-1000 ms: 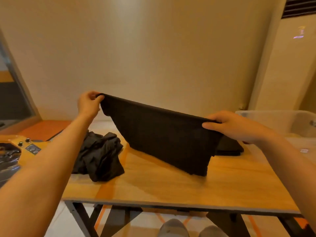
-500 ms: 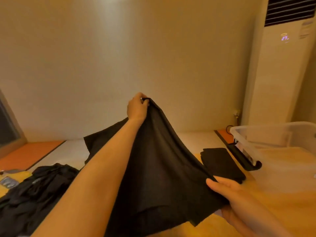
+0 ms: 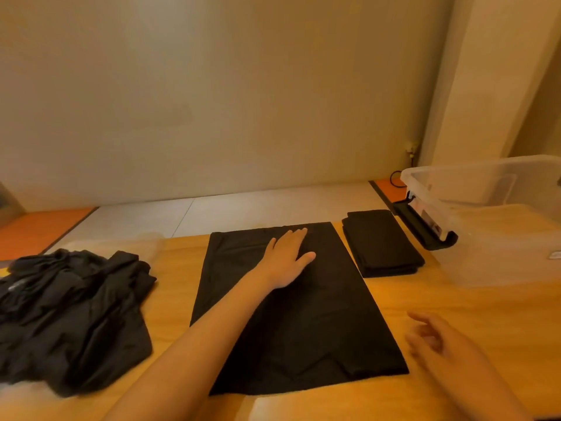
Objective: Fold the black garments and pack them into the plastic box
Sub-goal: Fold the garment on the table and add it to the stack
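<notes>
Black cloth garment (image 3: 303, 323), spread flat mid-way across the pale wooden table (image 3: 473, 302): soft, light, limp, likely to sag and slip if lifted by one point. Nearest, right hand (image 3: 440, 341), blurred, fingers loosely spread, empty, just beside the cloth's right edge. Farther on, left hand (image 3: 288, 253) pressed flat, fingers straight, on the far half. Best pinched at two corners of one edge. Leftward, crumpled black heap of garments (image 3: 69, 314); beyond, small folded black stack (image 3: 382, 241), then clear plastic box (image 3: 501, 226).

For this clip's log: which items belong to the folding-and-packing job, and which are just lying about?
Job: spread garment under the left hand; folded garment beside it; crumpled pile; plastic box.
Lying about: black latch-like piece beside the box; wall plug and cable.
</notes>
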The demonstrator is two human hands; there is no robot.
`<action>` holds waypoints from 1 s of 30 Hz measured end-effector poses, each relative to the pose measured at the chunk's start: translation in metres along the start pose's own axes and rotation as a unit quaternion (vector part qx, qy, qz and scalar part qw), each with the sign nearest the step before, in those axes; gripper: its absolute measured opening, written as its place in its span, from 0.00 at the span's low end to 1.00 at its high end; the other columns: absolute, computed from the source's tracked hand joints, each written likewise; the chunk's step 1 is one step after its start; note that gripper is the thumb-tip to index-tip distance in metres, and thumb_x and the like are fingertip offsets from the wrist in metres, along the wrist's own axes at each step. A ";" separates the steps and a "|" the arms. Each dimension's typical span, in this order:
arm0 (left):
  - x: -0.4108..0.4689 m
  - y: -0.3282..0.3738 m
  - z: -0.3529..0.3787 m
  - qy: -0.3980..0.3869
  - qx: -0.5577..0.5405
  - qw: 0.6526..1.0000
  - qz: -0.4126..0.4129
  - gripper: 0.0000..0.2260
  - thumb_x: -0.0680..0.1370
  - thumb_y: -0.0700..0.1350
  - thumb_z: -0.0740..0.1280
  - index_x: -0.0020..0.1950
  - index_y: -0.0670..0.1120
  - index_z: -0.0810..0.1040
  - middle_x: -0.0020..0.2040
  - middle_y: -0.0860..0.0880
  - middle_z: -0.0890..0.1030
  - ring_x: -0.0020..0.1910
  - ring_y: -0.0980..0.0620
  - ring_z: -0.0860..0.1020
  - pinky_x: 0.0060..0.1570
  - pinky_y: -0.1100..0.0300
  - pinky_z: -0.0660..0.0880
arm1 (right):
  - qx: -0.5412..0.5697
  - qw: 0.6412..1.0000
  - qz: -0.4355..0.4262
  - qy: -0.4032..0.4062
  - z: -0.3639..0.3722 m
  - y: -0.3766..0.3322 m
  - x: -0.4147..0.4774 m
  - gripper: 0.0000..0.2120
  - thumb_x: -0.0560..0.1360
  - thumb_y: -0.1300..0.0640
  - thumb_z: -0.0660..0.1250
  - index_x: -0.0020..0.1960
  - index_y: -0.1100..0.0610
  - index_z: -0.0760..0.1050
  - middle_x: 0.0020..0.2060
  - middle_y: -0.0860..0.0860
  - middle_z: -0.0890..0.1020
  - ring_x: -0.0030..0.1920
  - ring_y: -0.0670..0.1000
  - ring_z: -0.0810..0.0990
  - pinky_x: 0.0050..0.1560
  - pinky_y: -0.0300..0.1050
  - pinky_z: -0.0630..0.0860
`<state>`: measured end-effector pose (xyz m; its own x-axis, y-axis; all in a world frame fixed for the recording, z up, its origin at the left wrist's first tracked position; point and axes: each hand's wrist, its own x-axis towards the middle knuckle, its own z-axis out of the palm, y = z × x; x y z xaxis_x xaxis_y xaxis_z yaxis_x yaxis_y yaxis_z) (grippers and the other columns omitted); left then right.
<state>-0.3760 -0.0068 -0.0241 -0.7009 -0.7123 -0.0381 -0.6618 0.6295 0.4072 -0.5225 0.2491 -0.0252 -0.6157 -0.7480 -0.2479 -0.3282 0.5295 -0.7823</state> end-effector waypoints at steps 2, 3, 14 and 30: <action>-0.033 -0.007 -0.002 -0.008 0.014 1.000 -0.001 0.28 0.82 0.56 0.54 0.79 0.52 0.47 0.79 0.51 0.50 0.78 0.53 0.45 0.76 0.50 0.42 | -0.110 0.991 -0.070 0.036 0.014 -0.016 0.001 0.21 0.79 0.50 0.62 0.71 0.48 0.66 0.60 0.46 0.75 0.58 0.45 0.74 0.55 0.39 0.73; -0.049 -0.011 -0.002 -0.009 0.023 1.000 -0.007 0.28 0.82 0.57 0.53 0.79 0.52 0.47 0.79 0.52 0.49 0.78 0.54 0.45 0.76 0.50 0.42 | -0.146 0.982 -0.112 0.034 0.022 -0.026 -0.005 0.21 0.79 0.49 0.61 0.71 0.48 0.65 0.64 0.46 0.73 0.63 0.45 0.71 0.59 0.39 0.71; -0.187 -0.074 0.015 0.009 0.079 0.993 -0.089 0.43 0.69 0.76 0.34 0.79 0.54 0.43 0.79 0.55 0.43 0.76 0.58 0.39 0.74 0.57 0.39 | -0.365 0.892 -0.263 -0.037 0.080 -0.030 0.041 0.24 0.84 0.49 0.49 0.78 0.51 0.50 0.78 0.47 0.54 0.77 0.47 0.49 0.75 0.46 0.48; -0.262 -0.068 0.023 0.112 0.046 0.993 0.003 0.36 0.74 0.72 0.42 0.78 0.57 0.47 0.78 0.60 0.46 0.76 0.64 0.43 0.74 0.61 0.42 | -0.314 0.885 -0.344 0.008 0.073 -0.011 -0.030 0.26 0.82 0.46 0.52 0.78 0.48 0.50 0.77 0.44 0.52 0.76 0.42 0.46 0.73 0.39 0.40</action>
<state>-0.1539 0.1444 -0.0631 -0.6345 -0.7536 0.1721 -0.6870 0.6518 0.3212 -0.4483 0.2367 -0.0509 -0.1241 -0.9765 0.1760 -0.9596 0.0729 -0.2718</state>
